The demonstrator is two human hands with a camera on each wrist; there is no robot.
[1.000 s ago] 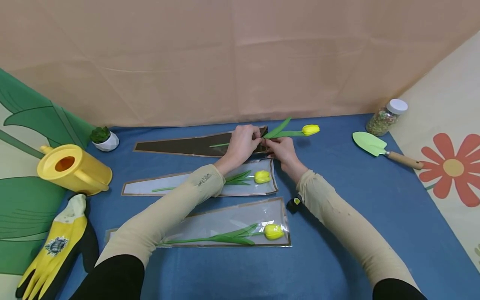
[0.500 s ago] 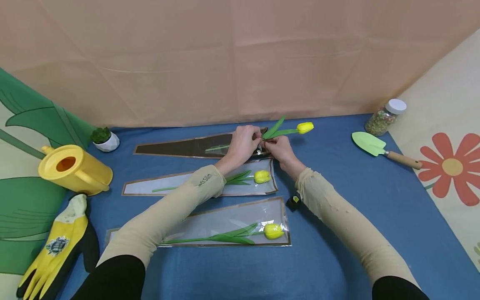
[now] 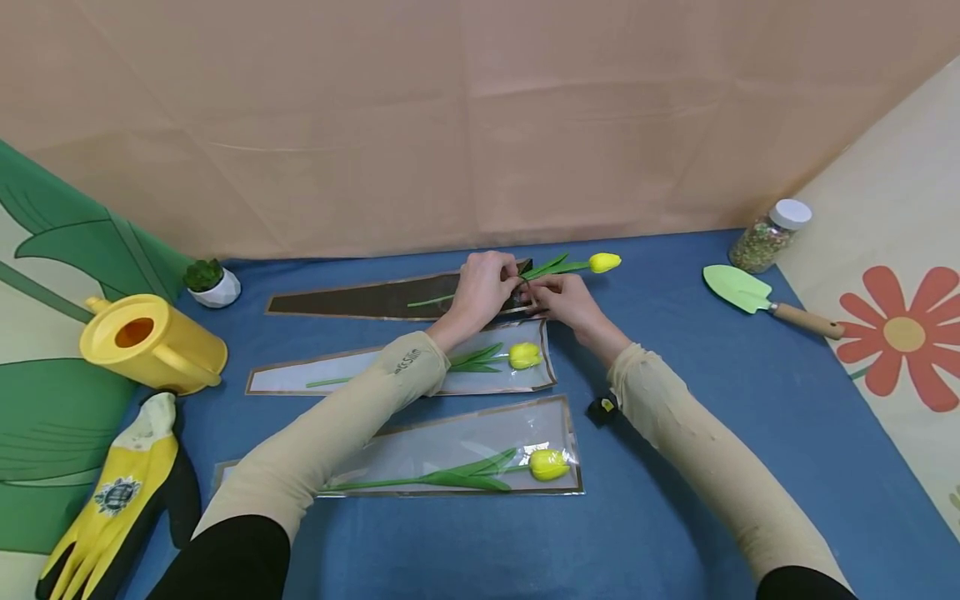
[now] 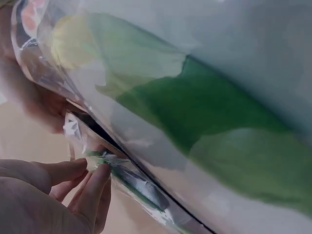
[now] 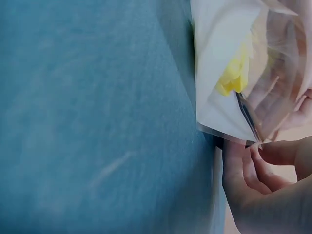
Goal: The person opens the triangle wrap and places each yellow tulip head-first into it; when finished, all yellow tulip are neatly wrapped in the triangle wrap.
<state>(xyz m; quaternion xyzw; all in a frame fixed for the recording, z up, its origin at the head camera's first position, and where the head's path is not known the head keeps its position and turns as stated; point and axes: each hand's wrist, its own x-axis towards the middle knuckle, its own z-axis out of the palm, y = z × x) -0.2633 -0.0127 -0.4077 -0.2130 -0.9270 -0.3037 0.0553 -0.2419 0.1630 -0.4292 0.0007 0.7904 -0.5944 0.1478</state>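
A yellow tulip (image 3: 603, 263) lies partway in a dark-backed clear flower sleeve (image 3: 337, 301) at the back; its bloom and leaves stick out of the right end, and its green stem (image 3: 431, 302) shows within. My left hand (image 3: 483, 287) pinches the film around the stem near the sleeve's mouth, seen close in the left wrist view with the fingertips (image 4: 100, 170) on the film. Close beside it, my right hand (image 3: 567, 302) pinches the mouth's near edge between thumb and fingers (image 5: 275, 151). The fingers partly hide the mouth.
Nearer me lie two pale sleeves, a middle one (image 3: 480, 379) and a front one (image 3: 480, 425), each with a yellow tulip inside. At left stand a yellow watering can (image 3: 180, 354), a potted succulent (image 3: 213, 285) and a glove (image 3: 123, 492). At right are a trowel (image 3: 738, 287) and a jar (image 3: 765, 242).
The tulip has slid left, farther into the dark sleeve, and its leaves have folded down toward the mouth. My right wrist has shifted slightly right; the left hand has stayed nearly in place.
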